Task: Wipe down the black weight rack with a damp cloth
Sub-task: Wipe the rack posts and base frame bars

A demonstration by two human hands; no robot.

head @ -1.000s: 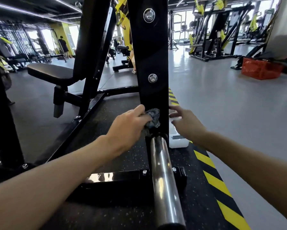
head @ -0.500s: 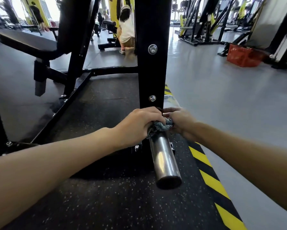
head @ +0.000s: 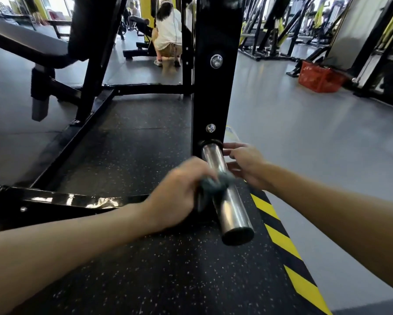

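Note:
The black weight rack upright [head: 216, 92] rises in the middle of the head view, with a chrome peg [head: 232, 210] sticking out toward me near its foot. My left hand [head: 177, 196] grips a grey-blue damp cloth [head: 216, 181] wrapped over the middle of the peg; the hand is motion-blurred. My right hand [head: 245, 164] sits just right of the peg near its base, fingers loosely curled beside it, holding nothing that I can see.
The rack stands on a black speckled rubber mat [head: 145, 269] with a yellow-black striped edge [head: 288, 246]. A black bench [head: 43, 53] stands at the left. A crouching person [head: 168, 35] is behind the rack. A red basket [head: 318, 76] sits on the grey floor.
My left hand has slid the cloth from the peg's base at the upright down along the chrome peg toward me. My right hand let go of the cloth and stayed near the base.

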